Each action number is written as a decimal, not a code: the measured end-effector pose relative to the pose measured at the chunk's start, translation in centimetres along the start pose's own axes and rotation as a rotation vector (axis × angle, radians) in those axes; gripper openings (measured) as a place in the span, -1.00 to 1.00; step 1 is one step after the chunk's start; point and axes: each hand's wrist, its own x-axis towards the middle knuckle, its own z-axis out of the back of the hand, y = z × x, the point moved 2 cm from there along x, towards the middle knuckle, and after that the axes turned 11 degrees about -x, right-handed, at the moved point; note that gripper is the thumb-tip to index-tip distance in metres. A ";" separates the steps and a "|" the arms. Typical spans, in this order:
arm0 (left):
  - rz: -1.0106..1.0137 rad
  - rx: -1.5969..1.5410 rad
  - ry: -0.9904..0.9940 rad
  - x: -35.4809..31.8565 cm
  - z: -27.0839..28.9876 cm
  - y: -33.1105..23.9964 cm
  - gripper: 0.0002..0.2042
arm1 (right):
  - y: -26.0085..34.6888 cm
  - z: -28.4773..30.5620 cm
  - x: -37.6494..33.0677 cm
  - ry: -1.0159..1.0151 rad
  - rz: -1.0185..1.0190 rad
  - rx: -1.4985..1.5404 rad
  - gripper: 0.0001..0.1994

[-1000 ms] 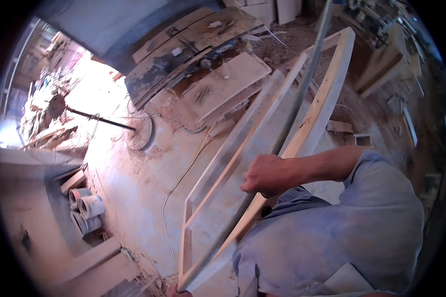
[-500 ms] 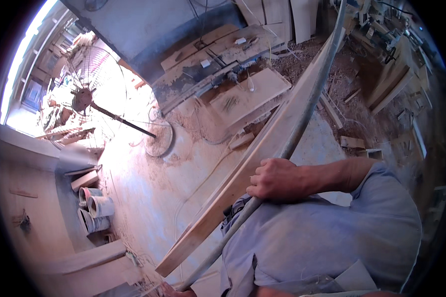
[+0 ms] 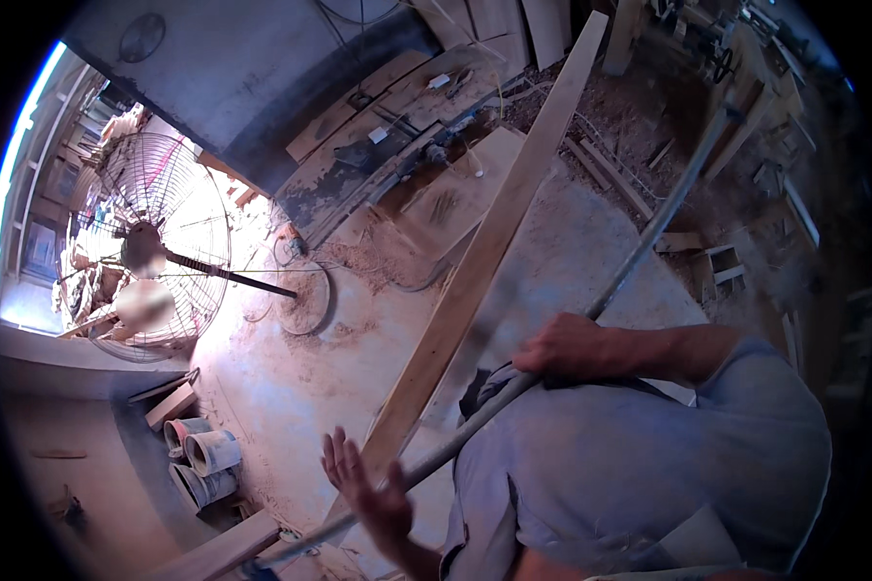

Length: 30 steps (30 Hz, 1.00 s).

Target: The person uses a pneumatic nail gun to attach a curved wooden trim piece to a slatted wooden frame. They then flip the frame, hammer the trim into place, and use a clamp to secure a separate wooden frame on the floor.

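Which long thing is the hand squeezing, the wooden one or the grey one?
The grey metal bar. The right hand is wrapped around it. The pale wooden plank lies beside it, and the left hand is open near its lower end.

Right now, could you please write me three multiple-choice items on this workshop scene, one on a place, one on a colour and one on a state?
1. Where is the large wire-guarded fan?
A. To the person's left, on the dusty floor
B. On the bench at the far right
C. Hanging overhead

2. What colour is the long plank that runs up the picture?
A. Pale, bare wood
B. Bright red
C. Black

3. How is the left hand?
A. Closed round the plank
B. Open, fingers spread, gripping nothing
C. Inside a glove

Answers:
1 A: the fan and its round base stand on the floor at the left of the view.
2 A: the plank shows light, unpainted wood.
3 B: the left hand is open beside the plank, while the right hand grips the grey metal bar.
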 end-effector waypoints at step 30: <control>0.642 0.346 -0.030 18.1 -10.7 12.4 -0.51 | -11.0 -11.3 -22.4 -0.748 -1.268 1.112 -0.99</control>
